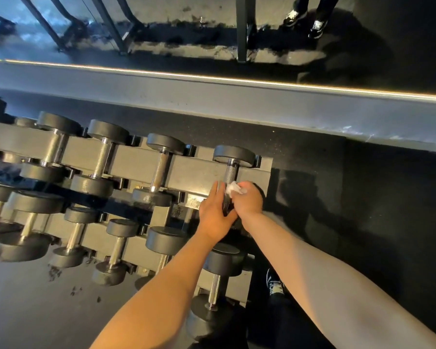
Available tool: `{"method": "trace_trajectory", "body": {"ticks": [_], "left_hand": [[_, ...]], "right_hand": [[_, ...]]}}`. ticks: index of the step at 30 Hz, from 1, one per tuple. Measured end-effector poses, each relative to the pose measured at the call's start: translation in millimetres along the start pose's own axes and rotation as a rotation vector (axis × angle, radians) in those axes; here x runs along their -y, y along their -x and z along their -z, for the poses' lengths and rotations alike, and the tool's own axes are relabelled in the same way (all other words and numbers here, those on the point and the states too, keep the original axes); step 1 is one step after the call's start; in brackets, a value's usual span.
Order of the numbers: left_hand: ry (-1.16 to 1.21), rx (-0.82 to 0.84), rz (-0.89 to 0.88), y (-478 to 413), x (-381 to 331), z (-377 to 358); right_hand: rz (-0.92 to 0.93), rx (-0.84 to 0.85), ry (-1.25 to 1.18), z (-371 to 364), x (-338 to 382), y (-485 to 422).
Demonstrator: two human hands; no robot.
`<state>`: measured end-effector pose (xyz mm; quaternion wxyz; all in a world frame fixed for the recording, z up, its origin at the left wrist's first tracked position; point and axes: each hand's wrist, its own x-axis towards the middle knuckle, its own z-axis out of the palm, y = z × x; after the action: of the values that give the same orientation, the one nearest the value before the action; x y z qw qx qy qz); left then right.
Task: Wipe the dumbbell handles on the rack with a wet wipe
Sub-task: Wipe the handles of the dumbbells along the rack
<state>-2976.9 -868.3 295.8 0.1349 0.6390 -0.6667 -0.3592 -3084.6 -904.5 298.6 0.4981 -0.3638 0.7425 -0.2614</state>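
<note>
A grey two-tier rack holds several black dumbbells with steel handles. The rightmost dumbbell on the upper tier has a knurled handle under its far head. My right hand grips a crumpled white wet wipe against the lower part of that handle. My left hand lies flat with straight fingers along the left side of the same handle and near head. The near head is hidden behind both hands.
Other dumbbells fill the upper tier to the left and the lower tier. A wall mirror with a lit lower edge runs behind the rack. My shoe stands on the dark rubber floor.
</note>
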Motion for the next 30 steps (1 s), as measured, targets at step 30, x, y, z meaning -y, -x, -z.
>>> {"method": "trace_trajectory", "body": {"ticks": [30], "left_hand": [[0.116, -0.036, 0.131, -13.1, 32.0, 18.8]], "right_hand": [[0.018, -0.257, -0.117, -21.1, -5.0, -67.4]]}}
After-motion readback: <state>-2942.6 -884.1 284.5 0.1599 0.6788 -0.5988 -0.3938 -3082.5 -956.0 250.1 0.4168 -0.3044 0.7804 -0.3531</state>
